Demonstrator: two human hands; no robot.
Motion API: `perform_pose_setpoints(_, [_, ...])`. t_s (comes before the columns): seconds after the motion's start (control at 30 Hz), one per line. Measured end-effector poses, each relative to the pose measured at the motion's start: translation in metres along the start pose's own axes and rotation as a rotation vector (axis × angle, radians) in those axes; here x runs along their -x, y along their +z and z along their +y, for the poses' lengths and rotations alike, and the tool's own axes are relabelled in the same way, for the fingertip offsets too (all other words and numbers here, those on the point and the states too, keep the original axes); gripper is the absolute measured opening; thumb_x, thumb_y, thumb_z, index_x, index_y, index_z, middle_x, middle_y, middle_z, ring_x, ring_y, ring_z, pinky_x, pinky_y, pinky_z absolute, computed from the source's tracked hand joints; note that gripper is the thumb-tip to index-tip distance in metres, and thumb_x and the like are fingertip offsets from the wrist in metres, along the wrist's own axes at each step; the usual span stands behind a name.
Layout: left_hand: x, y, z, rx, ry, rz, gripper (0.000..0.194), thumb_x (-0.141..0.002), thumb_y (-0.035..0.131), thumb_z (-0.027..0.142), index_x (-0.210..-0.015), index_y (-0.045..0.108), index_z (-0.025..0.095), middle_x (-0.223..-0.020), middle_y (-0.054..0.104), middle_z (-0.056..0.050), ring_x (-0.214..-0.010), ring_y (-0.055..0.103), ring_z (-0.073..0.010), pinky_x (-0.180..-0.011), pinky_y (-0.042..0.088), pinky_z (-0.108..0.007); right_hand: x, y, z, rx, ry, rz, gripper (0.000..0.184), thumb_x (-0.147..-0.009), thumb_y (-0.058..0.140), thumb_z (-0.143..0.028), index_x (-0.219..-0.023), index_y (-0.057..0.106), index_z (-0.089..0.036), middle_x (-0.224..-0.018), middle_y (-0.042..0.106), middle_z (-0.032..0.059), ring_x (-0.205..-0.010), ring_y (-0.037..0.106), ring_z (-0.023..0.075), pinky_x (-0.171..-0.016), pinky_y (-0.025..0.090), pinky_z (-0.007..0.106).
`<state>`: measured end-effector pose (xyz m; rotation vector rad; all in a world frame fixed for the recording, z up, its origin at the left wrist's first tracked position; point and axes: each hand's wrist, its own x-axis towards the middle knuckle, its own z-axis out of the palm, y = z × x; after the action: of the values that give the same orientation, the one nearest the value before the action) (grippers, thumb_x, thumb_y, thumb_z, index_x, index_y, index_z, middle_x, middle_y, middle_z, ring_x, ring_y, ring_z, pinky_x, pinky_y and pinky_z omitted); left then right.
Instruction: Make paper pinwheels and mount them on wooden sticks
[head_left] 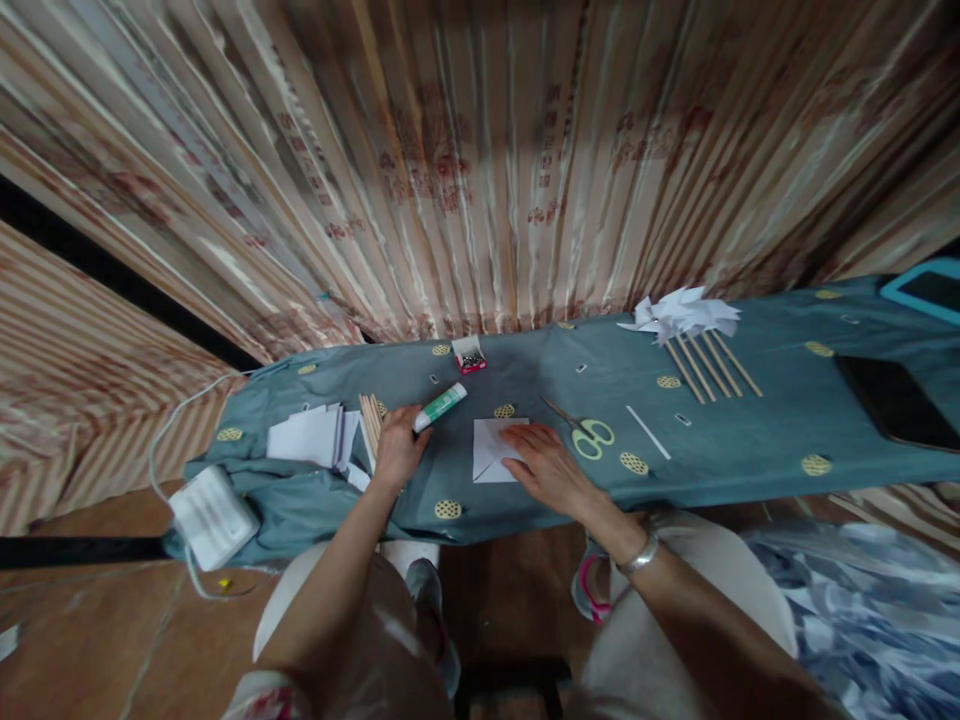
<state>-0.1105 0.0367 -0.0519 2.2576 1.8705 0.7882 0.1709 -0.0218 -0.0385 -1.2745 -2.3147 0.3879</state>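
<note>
My left hand (397,448) is closed around the lower end of a green and white glue stick (441,405), which lies tilted on the blue-grey cloth. My right hand (541,463) lies flat with fingers spread on a white square of paper (491,455), pressing it onto the cloth-covered table (750,450). Yellow-handled scissors (589,432) rest just right of my right hand.
A stack of white paper squares (311,437) and wooden sticks (369,415) lie at the left. A small red box of pins (470,355) sits at the back. Finished paper pinwheels on sticks (694,335) lie at the right, beside a white strip (648,432), a dark phone (896,402) and a white charger (214,517).
</note>
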Motion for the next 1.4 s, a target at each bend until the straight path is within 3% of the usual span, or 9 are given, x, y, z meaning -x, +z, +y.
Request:
perform_pose_setpoints(0.23, [-0.005, -0.004, 0.008, 0.134, -0.077, -0.016, 0.023, -0.084, 0.056, 0.029, -0.099, 0.07, 0.018, -0.096, 0.07, -0.01, -0.096, 0.064, -0.0278, -0.091, 0.051, -0.044, -0.008, 0.006, 0.002, -0.155, 0.08, 0.123, 0.038, -0.094, 0.053, -0.029, -0.13, 0.062, -0.021, -0.128, 0.067, 0.0129, -0.121, 0.061, 0.0275, -0.106, 0.048, 0.049])
perform_pose_setpoints(0.37, [-0.006, -0.004, 0.033, 0.445, -0.247, -0.008, 0.026, -0.078, 0.063, 0.033, -0.097, 0.071, 0.017, -0.088, 0.069, -0.006, -0.079, 0.063, -0.0218, -0.077, 0.05, -0.035, -0.017, 0.007, 0.002, -0.433, 0.23, 0.19, 0.036, -0.093, 0.052, -0.034, -0.122, 0.066, -0.019, -0.124, 0.07, 0.0133, -0.113, 0.066, 0.0267, -0.1, 0.052, 0.047])
perform_pose_setpoints(0.47, [-0.004, -0.003, 0.062, 0.836, -0.399, -0.113, 0.036, -0.073, 0.071, 0.045, -0.095, 0.072, 0.016, -0.077, 0.067, -0.002, -0.07, 0.058, -0.0169, -0.069, 0.047, -0.029, -0.026, 0.006, -0.001, -0.782, 0.371, 0.218, 0.032, -0.087, 0.061, -0.04, -0.112, 0.069, -0.021, -0.112, 0.075, 0.0097, -0.096, 0.071, 0.023, -0.089, 0.057, 0.041])
perform_pose_setpoints(0.6, [0.005, -0.002, 0.097, 1.274, -0.485, -0.323, 0.045, -0.061, 0.084, 0.05, -0.088, 0.075, 0.015, -0.079, 0.07, -0.002, -0.074, 0.059, -0.0147, -0.075, 0.046, -0.027, -0.037, 0.001, -0.008, -1.329, 0.481, 0.188, 0.04, -0.07, 0.08, -0.045, -0.102, 0.073, -0.023, -0.104, 0.077, 0.0054, -0.098, 0.071, 0.0213, -0.093, 0.054, 0.037])
perform_pose_setpoints(0.77, [0.014, 0.0, 0.114, 1.439, -0.572, -0.492, 0.051, -0.053, 0.09, 0.054, -0.081, 0.077, 0.013, -0.073, 0.067, -0.003, -0.067, 0.055, -0.0112, -0.067, 0.042, -0.023, -0.039, -0.006, -0.012, -1.59, 0.561, 0.11, 0.042, -0.061, 0.088, -0.044, -0.094, 0.077, -0.021, -0.094, 0.078, 0.0042, -0.083, 0.071, 0.0186, -0.081, 0.056, 0.033])
perform_pose_setpoints(1.03, [0.016, -0.004, 0.114, 1.482, -0.645, -0.554, 0.049, -0.053, 0.091, 0.052, -0.079, 0.077, 0.012, -0.069, 0.063, -0.002, -0.062, 0.053, -0.0091, -0.067, 0.044, -0.023, -0.039, 0.0, -0.011, -1.551, 0.617, 0.146, 0.037, -0.058, 0.09, -0.044, -0.082, 0.079, -0.017, -0.078, 0.076, 0.0038, -0.068, 0.066, 0.0156, -0.07, 0.053, 0.031])
perform_pose_setpoints(1.17, [0.017, 0.0, 0.106, 1.393, -0.582, -0.545, 0.052, -0.056, 0.087, 0.055, -0.084, 0.077, 0.013, -0.07, 0.065, -0.003, -0.062, 0.055, -0.0104, -0.067, 0.044, -0.024, -0.042, -0.001, -0.003, -1.572, 0.659, 0.289, 0.039, -0.056, 0.09, -0.049, -0.075, 0.077, -0.018, -0.072, 0.074, 0.002, -0.066, 0.065, 0.0155, -0.066, 0.054, 0.03])
perform_pose_setpoints(1.27, [0.014, 0.003, 0.088, 1.142, -0.44, -0.443, 0.043, -0.064, 0.082, 0.049, -0.09, 0.077, 0.015, -0.081, 0.07, -0.005, -0.074, 0.061, -0.0167, -0.073, 0.047, -0.028, -0.043, -0.007, 0.008, -1.606, 0.684, 0.4, 0.04, -0.06, 0.087, -0.055, -0.073, 0.072, -0.02, -0.075, 0.074, 0.0018, -0.068, 0.065, 0.0151, -0.062, 0.055, 0.027])
perform_pose_setpoints(1.4, [0.004, 0.008, 0.056, 0.566, -0.149, -0.148, 0.033, -0.076, 0.069, 0.027, -0.108, 0.073, 0.021, -0.103, 0.072, -0.007, -0.091, 0.064, -0.0231, -0.087, 0.052, -0.038, -0.04, -0.011, 0.021, -1.692, 0.663, 0.326, 0.043, -0.07, 0.078, -0.062, -0.082, 0.07, -0.021, -0.08, 0.073, 0.0022, -0.07, 0.066, 0.0142, -0.055, 0.056, 0.023])
